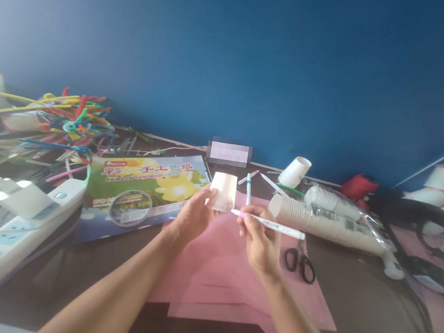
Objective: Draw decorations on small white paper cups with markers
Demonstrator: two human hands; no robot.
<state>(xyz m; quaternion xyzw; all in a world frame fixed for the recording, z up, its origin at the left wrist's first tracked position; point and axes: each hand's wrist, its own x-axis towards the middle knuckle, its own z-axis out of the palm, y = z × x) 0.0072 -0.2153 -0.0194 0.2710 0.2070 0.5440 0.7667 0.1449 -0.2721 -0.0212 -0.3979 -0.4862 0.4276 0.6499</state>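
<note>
- While the left hand (pixel 194 213) holds the small white paper piece (pixel 223 189) upright, I see the right hand (pixel 261 244) bring a pink-tipped marker (pixel 279 227) to its lower right corner.
- Done, as far as I can judge: fine pink strokes along the lower edge and a small pink figure near the right corner.
- Left: the upper part looks plain, so I'd call the drawing partial; the piece may well be a paper cup, but my view is too soft to settle that or whether the tip touches.
- Both grips are narrow: the left pinches the piece by its left side, the right is closed around the marker.
- The piece is held above the far part of the pink paper sheets (pixel 214 276) on the bench (pixel 354 286).
- Lying unused: scissors (pixel 301 249) right of the right hand, a teal-banded marker (pixel 249 190) just beyond it, and the sleeved cup stack (pixel 330 225).
</note>
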